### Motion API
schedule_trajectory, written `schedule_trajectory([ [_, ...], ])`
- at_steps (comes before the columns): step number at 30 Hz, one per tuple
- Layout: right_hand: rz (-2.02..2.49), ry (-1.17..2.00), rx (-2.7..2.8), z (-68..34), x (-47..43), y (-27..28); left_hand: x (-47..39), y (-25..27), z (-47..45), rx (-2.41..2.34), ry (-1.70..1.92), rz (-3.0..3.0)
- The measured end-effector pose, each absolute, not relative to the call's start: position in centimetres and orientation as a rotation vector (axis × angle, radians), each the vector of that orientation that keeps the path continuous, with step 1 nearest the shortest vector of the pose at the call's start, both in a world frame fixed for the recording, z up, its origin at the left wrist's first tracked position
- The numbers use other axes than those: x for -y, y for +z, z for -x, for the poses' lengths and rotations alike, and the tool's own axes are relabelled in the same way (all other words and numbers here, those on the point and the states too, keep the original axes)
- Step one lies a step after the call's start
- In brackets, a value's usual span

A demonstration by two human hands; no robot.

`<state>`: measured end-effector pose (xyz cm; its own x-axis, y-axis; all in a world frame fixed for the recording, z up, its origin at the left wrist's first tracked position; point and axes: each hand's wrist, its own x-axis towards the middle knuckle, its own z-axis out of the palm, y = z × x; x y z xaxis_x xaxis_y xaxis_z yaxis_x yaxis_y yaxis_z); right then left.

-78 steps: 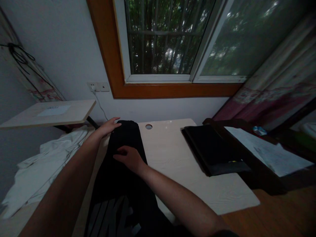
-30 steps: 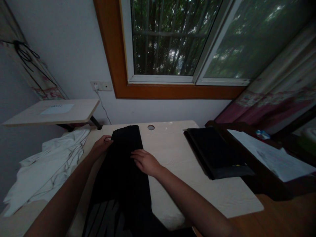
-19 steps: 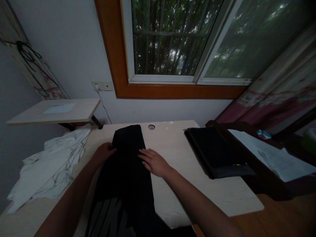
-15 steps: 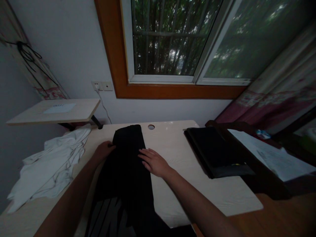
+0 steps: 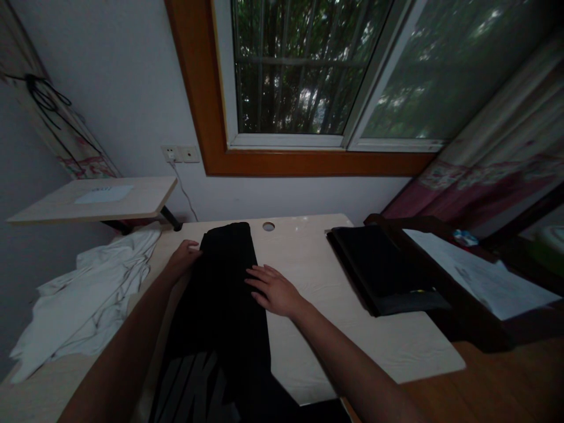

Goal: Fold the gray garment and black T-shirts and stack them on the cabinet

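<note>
A black garment [image 5: 227,294] with large grey lettering lies in a long folded strip on the pale desk, its near end running toward me. At its left edge, close to the far end, my left hand [image 5: 181,259] is open, with the fingertips beside or touching the cloth. Across the strip, my right hand [image 5: 274,289] rests flat and open, its spread fingers on the right edge of the cloth. The dark fabric hides most of its own folds.
Crumpled white cloth [image 5: 88,299] lies on the left, near a raised shelf [image 5: 145,197] with a paper label. A stack of black folded items [image 5: 383,264] sits at the right of the desk [image 5: 308,252]. Beyond it is a white sheet [image 5: 476,273] on dark furniture.
My left hand has loosened from the garment's left edge and shifted slightly up and away, fingers straighter. My right hand stays in place on the cloth.
</note>
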<state>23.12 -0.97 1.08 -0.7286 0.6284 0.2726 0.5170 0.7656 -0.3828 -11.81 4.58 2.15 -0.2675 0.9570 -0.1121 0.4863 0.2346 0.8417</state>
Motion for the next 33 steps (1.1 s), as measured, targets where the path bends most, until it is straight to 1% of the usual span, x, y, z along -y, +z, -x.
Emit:
schedule_trajectory([
  [4,0.878,0.406,2.576,-23.1,1.1,1.3,-5.9,2.4,11.4,-1.824,1.03,-1.304],
  [9,0.863,0.391,2.569,-23.2,1.0,1.1,-7.9,1.3,11.7,-1.785,1.173,-1.378],
  [12,0.85,0.369,2.58,-23.2,0.9,0.8,-8.6,0.4,12.1,-1.869,1.193,-1.455],
  [15,0.847,0.352,2.58,-23.2,0.8,0.6,-8.5,-0.4,12.5,-1.987,1.122,-1.704],
  [18,0.849,0.349,2.571,-23.2,0.8,0.5,-7.7,-0.8,12.9,-2.001,1.091,-2.034],
  [21,0.849,0.357,2.571,-23.2,0.8,0.5,-6.5,-0.7,13.3,-1.813,1.007,-2.317],
  [23,0.848,0.362,2.572,-23.2,0.8,0.5,-5.8,-0.7,13.4,-1.611,0.821,-2.465],
  [25,0.849,0.365,2.571,-23.2,0.7,0.4,-5.2,-0.6,13.4,-1.532,0.637,-2.522],
  [27,0.851,0.369,2.57,-23.2,0.7,0.4,-4.7,-0.5,13.3,-1.567,0.556,-2.523],
  [33,0.896,0.353,2.557,-23.2,0.7,0.6,-1.8,0.9,12.9,-1.462,0.657,-2.551],
])
